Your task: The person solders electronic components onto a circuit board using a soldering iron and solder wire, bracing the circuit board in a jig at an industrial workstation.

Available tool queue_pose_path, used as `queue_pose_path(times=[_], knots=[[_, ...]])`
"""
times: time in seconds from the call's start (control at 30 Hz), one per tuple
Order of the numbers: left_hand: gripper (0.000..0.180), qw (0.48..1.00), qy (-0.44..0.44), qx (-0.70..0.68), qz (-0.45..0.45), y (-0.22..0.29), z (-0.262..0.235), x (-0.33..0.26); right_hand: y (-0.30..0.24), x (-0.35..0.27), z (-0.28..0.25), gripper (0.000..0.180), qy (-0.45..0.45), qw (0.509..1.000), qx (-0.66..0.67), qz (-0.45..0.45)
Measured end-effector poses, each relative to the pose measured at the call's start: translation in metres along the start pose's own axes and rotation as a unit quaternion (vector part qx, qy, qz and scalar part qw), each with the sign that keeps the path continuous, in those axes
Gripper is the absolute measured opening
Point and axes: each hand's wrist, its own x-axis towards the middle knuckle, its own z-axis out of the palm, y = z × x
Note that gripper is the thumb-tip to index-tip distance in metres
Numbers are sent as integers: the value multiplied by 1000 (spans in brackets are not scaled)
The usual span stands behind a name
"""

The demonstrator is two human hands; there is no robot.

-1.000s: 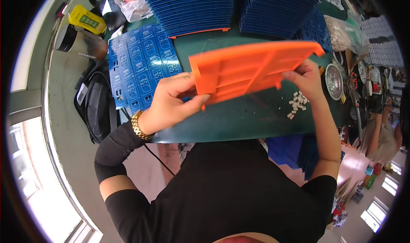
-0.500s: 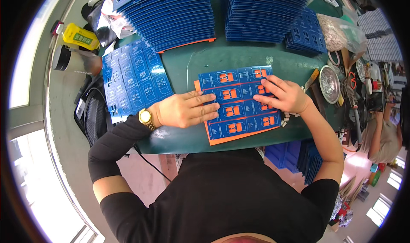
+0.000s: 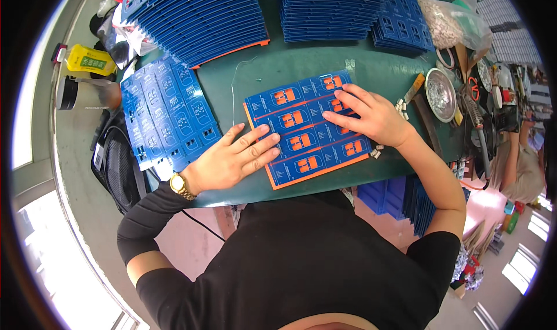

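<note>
A blue circuit board panel (image 3: 316,122), divided into several repeated sections, lies on an orange sheet (image 3: 290,182) whose colour shows through the cutouts. My left hand (image 3: 232,156), with a gold watch at its wrist, rests its spread fingers on the panel's left edge. Flat across the upper right part of the panel are the parted fingers of my right hand (image 3: 374,115); they hide some of its cutouts. Neither hand grasps anything. Small white connectors (image 3: 376,152) lie by the panel's right edge, close to my right forearm.
Tall stacks of blue panels (image 3: 203,25) (image 3: 328,20) stand at the back. Another panel (image 3: 171,109) lies left. To the right are a metal bowl (image 3: 441,95), a bag of pale small parts (image 3: 436,25) and a corded tool (image 3: 477,112). Another person (image 3: 513,167) sits far right.
The whole view has shifted. Less orange shows along the panel's lower edge, so panel and sheet line up more closely. My left fingers have spread apart; the right hand stays on the panel.
</note>
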Motion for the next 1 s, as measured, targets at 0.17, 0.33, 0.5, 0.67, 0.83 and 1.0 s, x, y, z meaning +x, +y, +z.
queue_pose_path(times=[0.17,0.33,0.5,0.67,0.83,1.0], knots=[[47,999,43,10,9,-1,3,1,-2,-14,-21,48,9,1000,-5,6],[47,998,65,16,7,2,4,1,-27,-93,-26,49,533,700,-23,474],[46,997,77,2,24,-3,1,6,-2,-267,-48,9,792,340,295,414],[41,993,108,28,42,-4,-3,11,35,-253,-74,15,721,409,161,536],[39,990,123,47,49,-7,1,14,64,-254,-70,32,626,426,226,613],[40,988,137,57,40,-5,3,8,60,-276,-89,35,516,524,249,630]])
